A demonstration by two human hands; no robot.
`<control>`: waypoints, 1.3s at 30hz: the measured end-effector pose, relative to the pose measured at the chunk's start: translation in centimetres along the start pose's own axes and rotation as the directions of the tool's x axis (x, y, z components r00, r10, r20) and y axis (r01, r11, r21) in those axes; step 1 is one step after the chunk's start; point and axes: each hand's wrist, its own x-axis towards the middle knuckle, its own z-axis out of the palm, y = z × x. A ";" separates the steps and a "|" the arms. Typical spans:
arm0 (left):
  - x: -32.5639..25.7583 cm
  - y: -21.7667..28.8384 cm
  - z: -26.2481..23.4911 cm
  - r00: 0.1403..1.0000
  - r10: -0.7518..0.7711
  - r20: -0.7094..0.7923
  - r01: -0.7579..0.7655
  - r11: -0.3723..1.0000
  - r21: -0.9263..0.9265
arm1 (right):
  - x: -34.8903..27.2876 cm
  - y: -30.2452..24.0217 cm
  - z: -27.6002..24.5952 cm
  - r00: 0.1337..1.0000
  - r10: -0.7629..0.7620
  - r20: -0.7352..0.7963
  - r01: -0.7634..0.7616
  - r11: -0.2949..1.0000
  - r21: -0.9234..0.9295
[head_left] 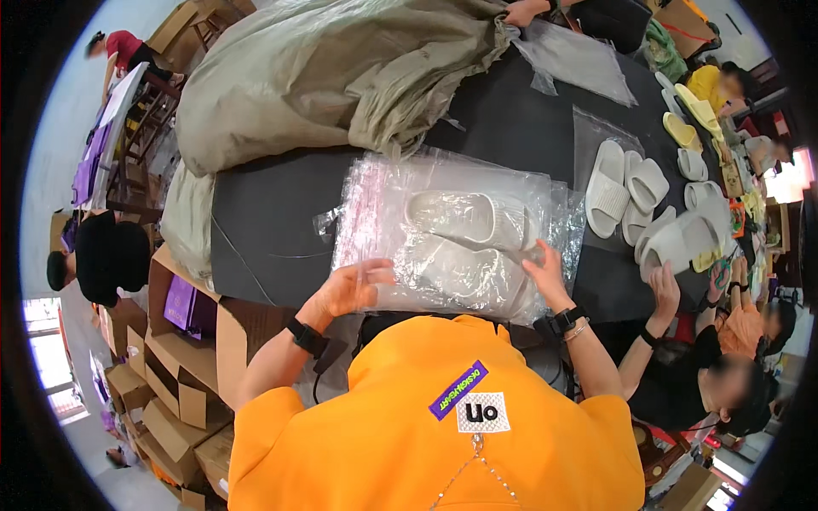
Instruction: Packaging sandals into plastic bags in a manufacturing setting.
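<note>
A pair of pale grey-white slide slippers (443, 215) lies side by side on a stack of clear plastic bags (362, 192), right in front of me. Glossy clear film covers at least the lower slipper; how far it covers the upper one I cannot tell. My left hand (354, 285) is at the lower left of the stack, fingers spread and partly seen through the film. At the right end of the pair is my right hand (547, 271), its thumb and forefinger apart and touching the slippers or the film around them. Both hands are open.
On the dark table (264, 209) a large grey-green sack (290, 85) bulges at the back, with another person's hand (524, 10) at its edge. More slides (607, 187) lie to the right, where a co-worker's hand (663, 289) reaches in. Cardboard boxes (183, 358) stand at left.
</note>
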 end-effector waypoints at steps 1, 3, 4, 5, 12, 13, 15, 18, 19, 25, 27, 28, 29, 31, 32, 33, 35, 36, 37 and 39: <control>0.0 0.2 0.7 0.995 -0.087 0.059 0.072 0.974 0.214 | 0.2 0.2 0.0 0.996 -0.047 -0.070 0.039 0.993 -0.112; 0.6 1.3 4.0 0.952 -0.285 0.110 0.161 0.774 0.612 | -0.1 -1.8 -0.7 0.992 0.127 -0.005 -0.122 0.961 0.247; 1.5 1.8 5.8 0.964 -0.266 0.021 0.114 0.483 0.868 | -0.3 -2.8 -1.2 0.978 0.204 0.049 -0.206 0.888 0.410; 3.6 1.8 5.4 0.988 -0.038 0.150 -0.141 0.181 0.973 | -0.3 -3.1 -1.6 0.970 0.220 0.103 -0.243 0.882 0.404; 14.1 -0.4 7.0 0.721 0.212 0.659 -0.315 -0.748 0.585 | 1.3 -2.3 -2.2 0.912 0.268 0.310 -0.387 0.813 0.435; 15.0 -1.3 7.5 0.740 0.234 0.630 -0.298 -0.726 0.619 | 1.3 -2.0 -1.9 0.907 0.261 0.332 -0.395 0.801 0.449; 16.0 -2.8 8.0 0.694 0.307 0.651 -0.275 -0.723 0.634 | 1.2 -1.6 -1.2 0.925 0.213 0.315 -0.352 0.795 0.495; 16.8 -4.1 8.0 0.634 0.423 0.648 -0.284 -0.652 0.703 | 0.7 -2.1 -0.9 0.944 0.201 0.261 -0.316 0.774 0.549; 16.8 -4.2 7.9 0.628 0.429 0.650 -0.274 -0.659 0.700 | 0.6 -1.5 -0.9 0.937 0.206 0.284 -0.332 0.780 0.531; 15.3 -3.4 6.5 0.683 0.446 0.578 -0.217 -0.632 0.744 | 0.7 -1.0 -0.9 0.938 0.255 0.234 -0.340 0.800 0.494; 15.2 -3.6 6.4 0.652 0.497 0.573 -0.180 -0.633 0.753 | 0.8 -2.2 -0.9 0.946 0.239 0.220 -0.317 0.827 0.463; 15.1 -3.9 6.4 0.618 0.532 0.579 -0.149 -0.644 0.751 | 0.7 -2.9 -0.9 0.940 0.235 0.245 -0.326 0.826 0.459; 15.1 -4.2 6.4 0.583 0.565 0.584 -0.117 -0.652 0.749 | 0.7 -3.5 -0.9 0.935 0.231 0.270 -0.336 0.826 0.454; 15.0 -4.9 7.0 0.600 0.594 0.537 -0.086 -0.619 0.781 | 1.1 -2.9 -0.5 0.931 0.192 0.309 -0.322 0.829 0.456; 15.1 -5.1 7.4 0.607 0.605 0.515 -0.074 -0.603 0.795 | 1.8 -1.6 0.1 0.934 0.157 0.320 -0.299 0.834 0.464; 15.5 -5.2 7.3 0.602 0.589 0.539 -0.127 -0.596 0.793 | 2.4 -0.3 0.5 0.936 0.123 0.330 -0.276 0.837 0.473; 15.9 -5.6 6.9 0.590 0.566 0.575 -0.218 -0.575 0.789 | 2.3 -1.0 1.6 0.969 0.051 0.241 -0.178 0.822 0.540; 16.0 -5.8 6.8 0.602 0.551 0.577 -0.217 -0.583 0.783 | 2.3 -1.4 2.0 0.981 0.018 0.194 -0.127 0.811 0.571; 15.8 -5.8 7.2 0.616 0.533 0.581 -0.217 -0.594 0.775 | 2.2 -1.8 2.1 0.979 0.039 0.198 -0.150 0.796 0.586; 15.5 -5.5 7.1 0.658 0.498 0.566 -0.224 -0.588 0.777 | 2.1 -2.7 1.9 0.975 0.083 0.205 -0.195 0.763 0.616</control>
